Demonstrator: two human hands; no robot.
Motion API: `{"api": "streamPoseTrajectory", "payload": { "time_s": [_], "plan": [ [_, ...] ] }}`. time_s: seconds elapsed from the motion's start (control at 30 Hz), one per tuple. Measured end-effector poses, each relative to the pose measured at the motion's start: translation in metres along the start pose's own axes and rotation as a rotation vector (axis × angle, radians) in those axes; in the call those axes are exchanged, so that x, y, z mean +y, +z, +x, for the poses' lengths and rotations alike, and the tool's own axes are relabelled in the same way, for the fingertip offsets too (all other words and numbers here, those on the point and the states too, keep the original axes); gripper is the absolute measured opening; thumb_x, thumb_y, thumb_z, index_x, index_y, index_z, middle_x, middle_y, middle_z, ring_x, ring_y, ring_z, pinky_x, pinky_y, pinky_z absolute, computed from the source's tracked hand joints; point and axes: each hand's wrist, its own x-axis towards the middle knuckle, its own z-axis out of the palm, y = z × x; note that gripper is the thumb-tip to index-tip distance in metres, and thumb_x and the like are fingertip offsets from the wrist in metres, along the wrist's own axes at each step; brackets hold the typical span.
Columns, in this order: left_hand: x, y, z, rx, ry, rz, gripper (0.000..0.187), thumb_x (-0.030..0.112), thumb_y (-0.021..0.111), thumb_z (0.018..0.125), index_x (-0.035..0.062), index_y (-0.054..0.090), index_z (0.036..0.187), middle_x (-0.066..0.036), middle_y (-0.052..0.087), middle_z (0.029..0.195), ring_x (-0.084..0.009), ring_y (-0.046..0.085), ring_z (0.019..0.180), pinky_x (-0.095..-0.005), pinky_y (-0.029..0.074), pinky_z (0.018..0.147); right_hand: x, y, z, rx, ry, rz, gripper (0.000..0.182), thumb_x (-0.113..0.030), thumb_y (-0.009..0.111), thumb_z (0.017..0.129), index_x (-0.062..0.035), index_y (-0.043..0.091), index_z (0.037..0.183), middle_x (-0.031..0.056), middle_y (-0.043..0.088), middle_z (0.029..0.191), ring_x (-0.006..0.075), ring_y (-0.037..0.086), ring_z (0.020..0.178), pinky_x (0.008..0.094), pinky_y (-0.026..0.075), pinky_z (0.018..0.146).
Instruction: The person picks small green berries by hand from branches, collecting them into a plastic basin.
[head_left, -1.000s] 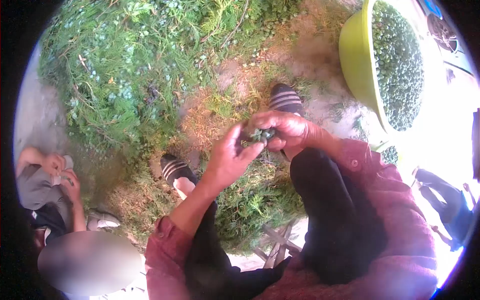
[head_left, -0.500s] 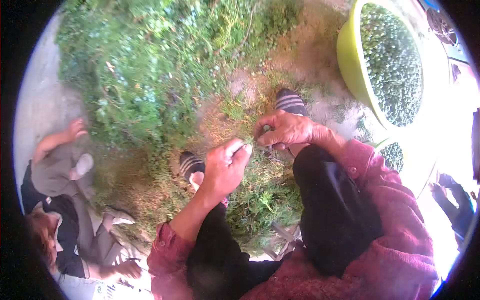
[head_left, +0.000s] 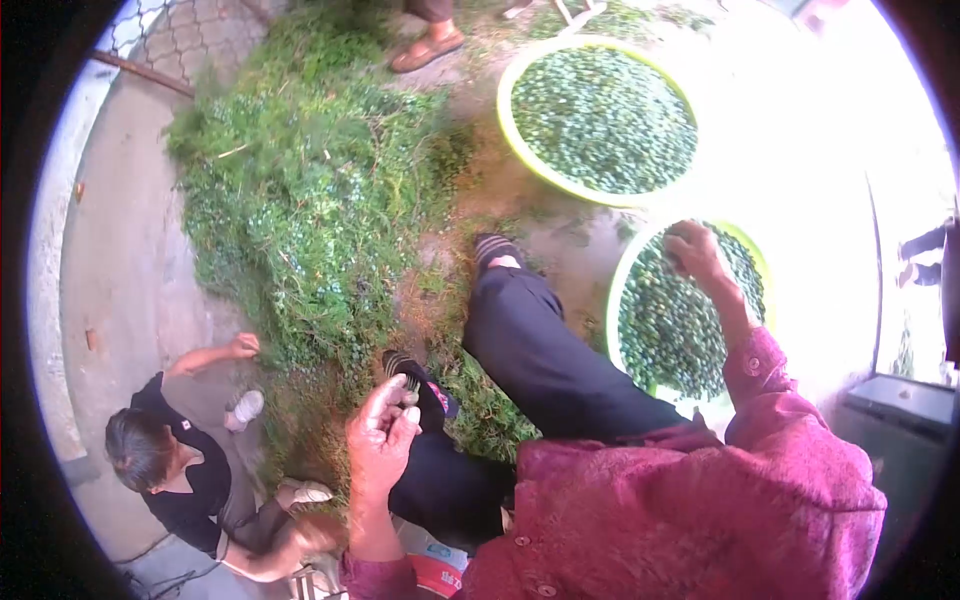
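Observation:
My left hand (head_left: 380,437) is raised over my left knee, its fingers bent and closed in a pinch. Between thumb and fingers shows a small greenish piece, apparently a berry or cone. My right hand (head_left: 692,248) hangs over the nearer lime-green basin (head_left: 612,315), which is filled with small round green berries or cones (head_left: 672,335). Its fingers curl downward, and whatever they hold is hidden. To the left of my feet spreads a big heap of cut evergreen branches (head_left: 300,200) with small bluish-green cones among the leaves.
Another lime-green basin (head_left: 507,112), heaped with the same green pieces, stands farther off. A person in dark clothes (head_left: 195,470) sits at the left beside the heap. Another person's shoe (head_left: 428,50) is at the top. Leaf scraps litter the ground near my striped shoes (head_left: 492,250).
My hands were close together over the scraps. My right hand has moved right to the nearer basin, while my left stays above my knee. The view has turned right, showing both basins.

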Motion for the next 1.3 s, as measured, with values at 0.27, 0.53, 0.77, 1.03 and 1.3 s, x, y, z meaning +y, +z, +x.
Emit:
{"api": "streamPoseTrajectory", "payload": {
  "time_s": [0.27,0.53,0.77,1.03,1.3],
  "plan": [
    [0.032,0.03,-0.049,0.044,0.018,0.045,0.036,0.008,0.059,0.081,-0.0012,0.049,0.115,-0.01,0.057,0.096,-0.01,0.054,0.069,-0.0232,0.048,0.062,0.13,-0.107,-0.044,-0.14,-0.031,-0.771,0.046,-0.026,0.069,0.06,-0.0092,0.063,0.103,0.0157,0.061,0.099,0.0255,0.059,0.093,0.0332,0.046,0.084],
    [0.03,0.039,-0.044,0.018,0.102,0.142,0.033,0.006,0.059,0.082,0.0008,0.051,0.113,-0.008,0.058,0.096,-0.0081,0.055,0.071,-0.0227,0.049,0.062,0.042,-0.023,0.004,-0.17,-0.287,-0.729,0.033,-0.023,0.062,0.067,-0.0051,0.062,0.095,0.0199,0.06,0.084,0.0332,0.058,0.083,0.0399,0.046,0.076],
    [0.032,0.031,0.028,-0.002,0.145,0.35,0.027,0.01,0.064,0.075,0.0003,0.058,0.1,-0.009,0.062,0.089,-0.0132,0.058,0.066,-0.0258,0.048,0.062,-0.007,0.137,0.101,-0.4,-0.597,-0.891,0.049,-0.031,0.06,0.07,-0.0076,0.054,0.113,0.0175,0.057,0.106,0.0315,0.053,0.101,0.0367,0.041,0.09],
    [0.016,0.014,0.099,-0.078,0.121,0.298,0.034,0.017,0.062,0.077,0.0016,0.053,0.106,-0.015,0.057,0.098,-0.0239,0.06,0.07,-0.0312,0.049,0.062,-0.044,0.318,0.209,-0.58,-0.637,-0.826,0.05,-0.038,0.058,0.071,-0.0063,0.053,0.109,0.0148,0.058,0.102,0.0327,0.056,0.094,0.0405,0.043,0.083],
    [-0.034,-0.004,0.101,-0.14,-0.004,0.596,0.04,0.01,0.063,0.068,0.0046,0.052,0.106,-0.016,0.055,0.097,-0.0332,0.056,0.08,-0.0397,0.046,0.067,-0.075,0.4,0.376,-0.222,-0.099,-0.247,0.103,-0.049,0.071,0.065,-0.0025,0.013,0.136,0.0228,0.031,0.133,0.0319,0.032,0.124,0.0338,0.03,0.102]
  ]
}}
